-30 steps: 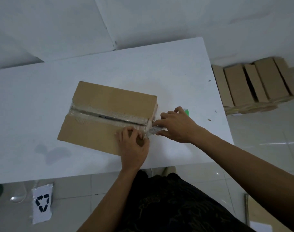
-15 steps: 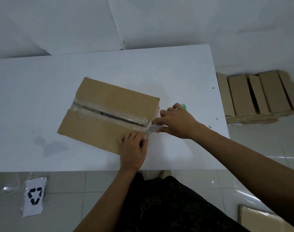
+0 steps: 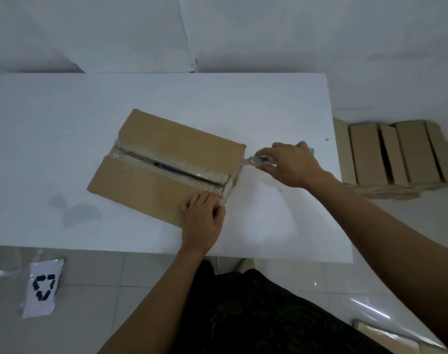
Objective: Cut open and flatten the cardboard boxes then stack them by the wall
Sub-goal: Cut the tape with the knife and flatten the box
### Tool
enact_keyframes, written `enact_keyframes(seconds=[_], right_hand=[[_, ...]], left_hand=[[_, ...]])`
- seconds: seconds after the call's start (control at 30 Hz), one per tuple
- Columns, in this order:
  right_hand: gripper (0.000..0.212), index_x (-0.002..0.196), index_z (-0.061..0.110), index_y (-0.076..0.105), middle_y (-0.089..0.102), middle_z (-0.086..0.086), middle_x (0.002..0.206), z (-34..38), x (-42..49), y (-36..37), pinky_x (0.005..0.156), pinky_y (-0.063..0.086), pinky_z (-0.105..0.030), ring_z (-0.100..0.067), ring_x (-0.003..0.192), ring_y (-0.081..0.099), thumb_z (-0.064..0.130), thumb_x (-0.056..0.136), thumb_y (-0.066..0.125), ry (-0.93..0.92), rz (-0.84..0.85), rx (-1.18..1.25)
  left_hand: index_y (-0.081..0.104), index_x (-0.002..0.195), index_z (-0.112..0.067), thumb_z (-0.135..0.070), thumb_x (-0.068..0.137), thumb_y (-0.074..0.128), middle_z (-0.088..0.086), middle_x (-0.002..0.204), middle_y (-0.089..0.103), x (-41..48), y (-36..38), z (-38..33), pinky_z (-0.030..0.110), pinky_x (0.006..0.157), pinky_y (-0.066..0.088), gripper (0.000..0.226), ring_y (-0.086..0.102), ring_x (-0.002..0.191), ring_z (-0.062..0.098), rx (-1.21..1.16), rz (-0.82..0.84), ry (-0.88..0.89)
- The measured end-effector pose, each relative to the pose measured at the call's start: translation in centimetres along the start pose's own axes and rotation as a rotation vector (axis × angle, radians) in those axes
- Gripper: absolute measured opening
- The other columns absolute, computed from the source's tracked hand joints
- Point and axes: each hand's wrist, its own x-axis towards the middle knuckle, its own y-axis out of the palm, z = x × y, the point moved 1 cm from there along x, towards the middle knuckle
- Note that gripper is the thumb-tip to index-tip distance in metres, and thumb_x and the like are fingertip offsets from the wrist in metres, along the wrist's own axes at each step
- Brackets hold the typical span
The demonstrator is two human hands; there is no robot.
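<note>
A brown cardboard box [image 3: 172,149] lies on the white table [image 3: 64,118], its top seam covered with clear tape and slit open along the middle. My left hand [image 3: 203,221] presses down on the box's near right corner, fingers bent over the edge. My right hand [image 3: 289,163], to the right of the box, pinches a strip of clear tape [image 3: 253,160] that stretches from the box's right end. A green object [image 3: 311,151] peeks out behind that hand; what it is cannot be told.
Flattened cardboard boxes [image 3: 396,157] are stacked on the floor by the wall, right of the table. A white bag with a recycling mark [image 3: 41,287] lies on the tiles at lower left. Another cardboard piece [image 3: 386,337] lies at lower right.
My right hand has moved right, away from the box, drawing the tape strip off its end. My left hand stays on the near right corner.
</note>
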Motion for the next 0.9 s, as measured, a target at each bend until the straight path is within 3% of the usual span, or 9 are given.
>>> enact_keyframes(seconds=[0.2, 0.33, 0.43, 0.53, 0.63, 0.7, 0.83, 0.9], right_hand=[[0.044, 0.129, 0.028, 0.056, 0.062, -0.005, 0.127, 1.4, -2.0, 3.2, 0.083, 0.044, -0.035, -0.027, 0.108, 0.060, 0.055, 0.094, 0.056, 0.254, 0.156, 0.412], [0.026, 0.105, 0.019, 0.062, 0.063, -0.003, 0.092, 3.3, -4.5, 5.1, 0.061, 0.040, -0.027, -0.013, 0.073, 0.057, 0.043, 0.094, 0.061, 0.417, 0.152, 0.751], [0.025, 0.091, 0.012, 0.063, 0.061, -0.004, 0.072, 5.5, -6.7, 6.0, 0.055, 0.042, -0.026, -0.013, 0.056, 0.051, 0.036, 0.095, 0.062, 0.566, 0.179, 1.060], [0.031, 0.090, 0.005, 0.063, 0.071, -0.017, 0.077, 7.8, -8.3, 6.3, 0.051, 0.044, -0.025, -0.017, 0.049, 0.054, 0.033, 0.102, 0.054, 0.718, 0.273, 1.420], [0.036, 0.089, 0.006, 0.058, 0.075, -0.021, 0.097, 10.3, -9.3, 7.2, 0.058, 0.055, -0.029, -0.034, 0.076, 0.073, 0.036, 0.105, 0.047, 0.785, 0.373, 1.630], [0.037, 0.084, 0.007, 0.058, 0.075, -0.017, 0.103, 11.9, -9.3, 7.8, 0.061, 0.057, -0.032, -0.038, 0.093, 0.073, 0.035, 0.105, 0.047, 0.845, 0.296, 1.792], [0.032, 0.083, 0.005, 0.054, 0.069, -0.010, 0.118, 14.6, -7.4, 7.5, 0.061, 0.062, -0.038, -0.040, 0.092, 0.072, 0.027, 0.106, 0.048, 1.000, -0.224, 2.169], [0.029, 0.086, 0.005, 0.056, 0.064, -0.009, 0.119, 15.2, -6.2, 7.4, 0.067, 0.063, -0.040, -0.040, 0.092, 0.072, 0.026, 0.105, 0.050, 1.039, -0.411, 2.131]], left_hand=[[0.039, 0.068, -0.022, -0.021, 0.087, 0.056, -0.008, 0.066, 0.043, 2.6, -0.1, -1.7, 0.042, 0.073, 0.042, 0.025, 0.043, 0.069, 0.016, -0.085, 0.060, -0.112], [0.059, 0.078, -0.017, -0.025, 0.092, 0.059, -0.006, 0.079, 0.057, 5.6, -1.2, -2.8, 0.033, 0.069, 0.048, 0.016, 0.054, 0.073, 0.014, -0.226, 0.158, -0.020], [0.062, 0.095, -0.014, -0.020, 0.093, 0.057, 0.002, 0.100, 0.059, 9.7, -3.5, -0.1, 0.037, 0.081, 0.050, 0.008, 0.056, 0.092, 0.018, -0.178, 0.138, 0.065], [0.052, 0.136, -0.015, -0.021, 0.087, 0.064, 0.010, 0.142, 0.047, 15.4, -5.8, 4.6, 0.046, 0.108, 0.039, 0.051, 0.043, 0.130, 0.031, 0.098, 0.292, 0.103], [0.015, 0.158, -0.031, -0.053, 0.089, 0.063, 0.003, 0.166, 0.013, 20.0, -7.8, 8.1, 0.052, 0.122, 0.010, 0.087, 0.006, 0.153, 0.027, 0.366, 0.580, 0.161], [0.005, 0.158, -0.036, -0.072, 0.085, 0.053, 0.002, 0.166, 0.010, 21.9, -8.4, 9.9, 0.055, 0.121, 0.002, 0.094, 0.003, 0.153, 0.027, 0.499, 0.666, 0.213], [0.013, 0.158, -0.032, -0.078, 0.079, 0.055, 0.013, 0.158, 0.027, 23.9, -9.7, 12.2, 0.056, 0.112, 0.031, 0.100, 0.032, 0.140, 0.040, 0.520, 0.645, 0.155], [0.018, 0.157, -0.029, -0.078, 0.078, 0.056, 0.015, 0.158, 0.026, 24.7, -10.5, 13.8, 0.056, 0.107, 0.037, 0.101, 0.035, 0.138, 0.041, 0.478, 0.662, 0.033]])
